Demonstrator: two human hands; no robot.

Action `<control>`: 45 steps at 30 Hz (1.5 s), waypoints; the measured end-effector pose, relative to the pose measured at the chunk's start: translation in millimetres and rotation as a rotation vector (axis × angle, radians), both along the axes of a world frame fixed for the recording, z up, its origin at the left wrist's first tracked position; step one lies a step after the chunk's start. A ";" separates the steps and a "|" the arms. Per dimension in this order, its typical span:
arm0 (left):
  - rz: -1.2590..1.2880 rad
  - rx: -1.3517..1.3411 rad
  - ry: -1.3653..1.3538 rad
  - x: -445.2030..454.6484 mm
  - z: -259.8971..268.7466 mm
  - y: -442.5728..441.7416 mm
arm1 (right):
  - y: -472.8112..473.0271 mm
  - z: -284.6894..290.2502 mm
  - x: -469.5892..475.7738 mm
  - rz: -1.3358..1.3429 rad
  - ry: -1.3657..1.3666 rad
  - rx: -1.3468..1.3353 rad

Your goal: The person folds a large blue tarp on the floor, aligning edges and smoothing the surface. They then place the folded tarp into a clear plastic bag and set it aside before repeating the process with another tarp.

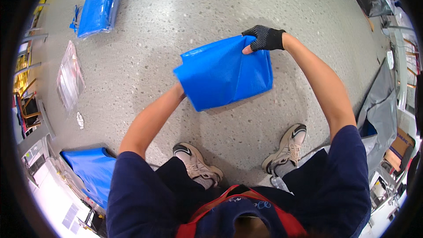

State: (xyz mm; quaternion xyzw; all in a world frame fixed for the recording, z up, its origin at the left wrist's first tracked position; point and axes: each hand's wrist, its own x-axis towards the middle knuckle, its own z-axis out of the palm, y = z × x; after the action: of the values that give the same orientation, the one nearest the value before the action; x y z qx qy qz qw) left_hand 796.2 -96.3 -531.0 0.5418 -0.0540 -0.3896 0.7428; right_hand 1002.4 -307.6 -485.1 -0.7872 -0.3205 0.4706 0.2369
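Note:
A folded blue tarpaulin is held above the floor in front of me, its folds running crosswise and its left end slightly blurred. My right hand, in a black fingerless glove with pale dots, grips the upper right edge, the thumb lying over the near face. At the left end, my left hand goes behind the tarpaulin. Only its wrist side shows; the fingers are hidden by the sheet.
A blue folded bundle in clear plastic lies at the upper left, above a clear plastic bag and a crumpled white scrap. Another blue sheet is at lower left. Grey sheeting and a cardboard box are at right.

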 end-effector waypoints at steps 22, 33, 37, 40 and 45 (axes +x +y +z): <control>0.718 1.221 0.419 -37.4 36.3 -26.3 | 36.9 -28.6 -77.2 0.249 -0.940 0.238; 0.572 1.688 -0.226 -14.7 13.7 -10.2 | 106.1 -6.1 -39.9 0.424 -0.412 -0.167; 0.884 1.323 -0.246 3.5 12.4 -17.0 | 75.7 -9.0 -13.7 0.288 -0.134 -0.137; 1.157 0.851 0.047 -35.7 31.2 11.9 | 79.1 50.7 -51.2 0.299 -0.253 0.008; 0.680 0.525 0.148 -40.0 181.8 83.4 | 100.7 83.8 -49.2 0.206 0.391 0.144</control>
State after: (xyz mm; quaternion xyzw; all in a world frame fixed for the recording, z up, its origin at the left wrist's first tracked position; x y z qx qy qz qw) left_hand 756.3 -12.9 -349.2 0.6697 0.2819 -0.1613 0.6678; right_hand 953.2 -206.8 -401.3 -0.6251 -0.3799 0.6118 0.3009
